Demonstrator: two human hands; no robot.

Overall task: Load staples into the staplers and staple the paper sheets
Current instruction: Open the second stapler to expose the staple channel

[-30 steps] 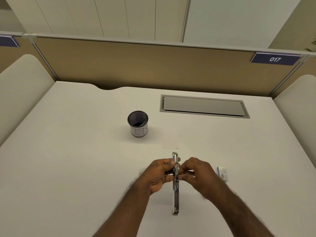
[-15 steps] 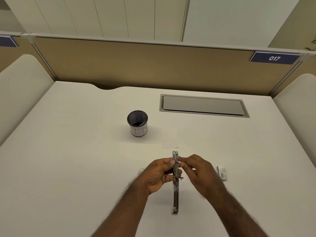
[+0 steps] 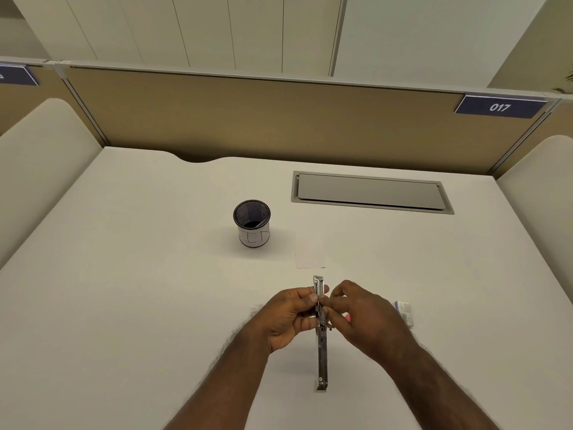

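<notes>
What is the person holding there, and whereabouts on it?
An opened metal stapler. The left hand grips its far half; the right hand pinches at the same stretch, perhaps staples, too small to tell.

1. The stapler's [image 3: 322,352] middle is hidden behind the fingers [image 3: 310,297] of both hands.
2. The small box [image 3: 405,313] at right is half covered by the right hand [image 3: 369,321]; its print is too small to read.
3. The sign [image 3: 15,76] at upper left is cut off by the frame edge.
4. The cup's [image 3: 252,225] contents are too dark to tell.
5. Both forearms run off the bottom edge.
</notes>
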